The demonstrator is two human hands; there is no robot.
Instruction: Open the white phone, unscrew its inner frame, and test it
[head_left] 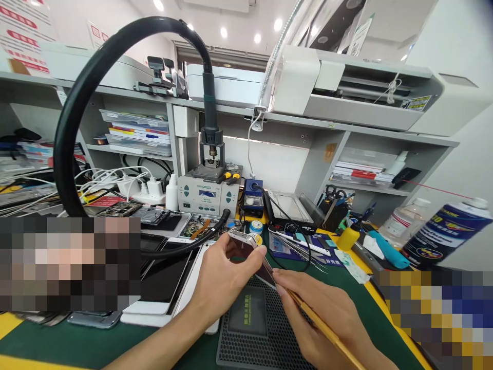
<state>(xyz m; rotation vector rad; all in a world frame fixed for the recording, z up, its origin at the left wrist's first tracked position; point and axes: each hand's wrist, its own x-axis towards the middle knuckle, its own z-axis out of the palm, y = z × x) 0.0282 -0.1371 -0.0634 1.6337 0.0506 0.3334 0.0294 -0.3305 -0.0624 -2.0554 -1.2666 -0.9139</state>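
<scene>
My left hand (227, 272) is closed around a smartphone (246, 253), thumb across its front and fingers along its far edge. The phone is tilted, with its metal rim upward. In my right hand (321, 313) is a slim tool with a golden-brown handle (318, 321), held like a pen. Its working end is hidden by my fingers at the phone's near right edge, so its kind does not show. Below both hands lies a black textured work mat (277, 334) with a smooth panel bearing green print.
A soldering station (204, 198) with a thick black hose (63, 139) looping overhead stands behind. Tablets and phones (162, 282) lie left. Tweezers (300, 244), a yellow bottle (348, 236) and a spray can (447, 231) are right. A pixelated area covers the lower left.
</scene>
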